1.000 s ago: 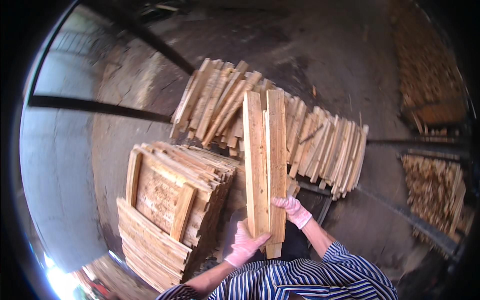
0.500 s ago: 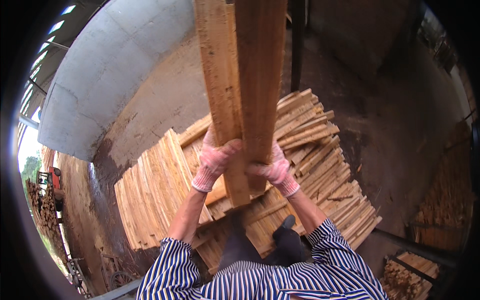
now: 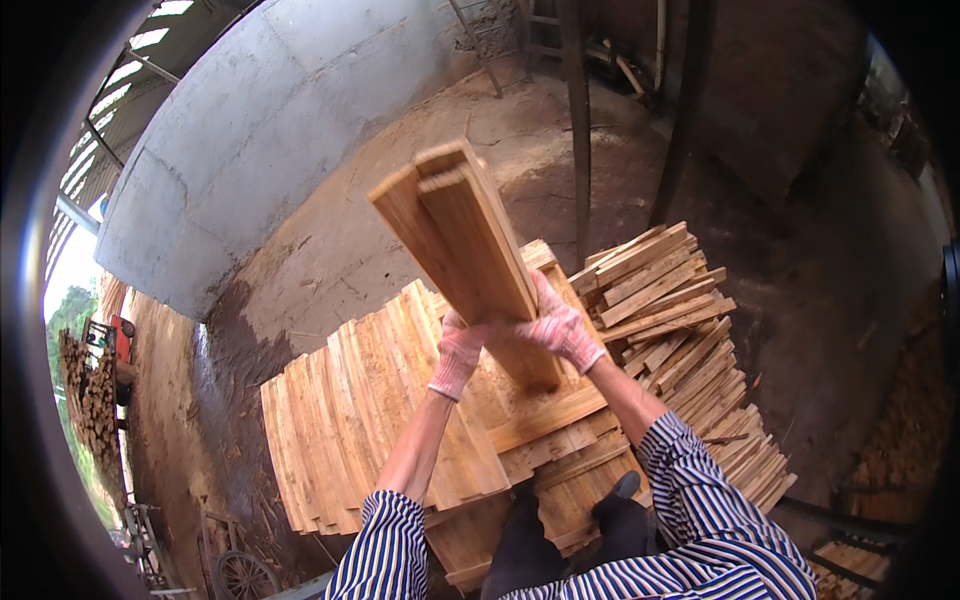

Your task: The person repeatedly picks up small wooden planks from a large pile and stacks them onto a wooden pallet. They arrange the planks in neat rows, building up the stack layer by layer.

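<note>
Between my gloved hands a bundle of wooden boards (image 3: 470, 245) stands on end, tilted to the far left. Its lower end meets the layer of planks (image 3: 365, 400) below me, and its upper ends are uneven. My left hand (image 3: 460, 355), in a pink and white knit glove, is closed on the bundle's left edge. On the right edge my right hand (image 3: 560, 325), gloved alike, grips too, its thumb side across the near face. The palms and some fingers are hidden.
Thinner wooden strips (image 3: 690, 350) lie in a loose, jutting pile at the right. A curved grey wall (image 3: 270, 140) rises at the far left, dark posts (image 3: 578, 130) beyond the stack. At the lower left are a spoked wheel (image 3: 243, 577) and a red vehicle (image 3: 122, 340).
The boards have come down: their upper ends, formerly beyond the top of the picture, now show. They lean left, and both hands still hold them.
</note>
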Action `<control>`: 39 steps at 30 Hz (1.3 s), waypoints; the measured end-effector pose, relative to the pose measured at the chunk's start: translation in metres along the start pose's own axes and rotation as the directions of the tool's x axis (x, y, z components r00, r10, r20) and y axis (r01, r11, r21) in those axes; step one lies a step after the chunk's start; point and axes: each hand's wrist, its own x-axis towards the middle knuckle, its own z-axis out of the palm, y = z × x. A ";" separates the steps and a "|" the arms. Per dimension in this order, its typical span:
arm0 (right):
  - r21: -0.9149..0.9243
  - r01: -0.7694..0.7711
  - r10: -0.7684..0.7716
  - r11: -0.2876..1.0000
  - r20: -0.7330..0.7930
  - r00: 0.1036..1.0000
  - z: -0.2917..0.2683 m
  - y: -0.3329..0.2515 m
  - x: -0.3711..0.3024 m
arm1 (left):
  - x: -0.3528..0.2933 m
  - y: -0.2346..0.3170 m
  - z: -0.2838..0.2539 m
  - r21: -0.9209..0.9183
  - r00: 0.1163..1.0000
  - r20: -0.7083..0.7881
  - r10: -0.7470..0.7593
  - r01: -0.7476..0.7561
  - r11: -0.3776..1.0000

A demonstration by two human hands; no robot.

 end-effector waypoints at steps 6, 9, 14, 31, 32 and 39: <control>0.079 -0.098 0.107 0.992 -0.118 0.987 0.006 -0.009 0.010 | -0.014 0.038 0.008 0.100 0.956 -0.280 -0.089 0.121 0.988; 0.123 -0.230 0.244 0.965 -0.115 0.963 -0.008 0.039 0.005 | -0.052 0.072 -0.034 -0.244 0.866 -0.272 -0.420 0.360 0.901; -0.438 -0.576 0.415 0.690 -0.412 0.811 -0.086 0.125 -0.009 | -0.075 0.040 -0.085 -0.133 0.761 -0.377 -0.528 0.520 0.844; -0.740 -0.524 0.382 0.421 -0.379 0.843 0.172 0.113 -0.015 | -0.093 0.020 -0.186 -0.116 0.796 -0.385 -0.467 0.461 0.880; -0.801 -0.476 0.242 0.363 -0.412 0.878 0.185 0.112 -0.019 | -0.090 0.022 -0.184 -0.186 0.781 -0.355 -0.514 0.480 0.857; -0.519 -0.589 0.513 0.620 -0.300 0.804 0.153 0.030 -0.043 | -0.099 0.021 -0.125 -0.344 0.700 -0.334 -0.631 0.532 0.773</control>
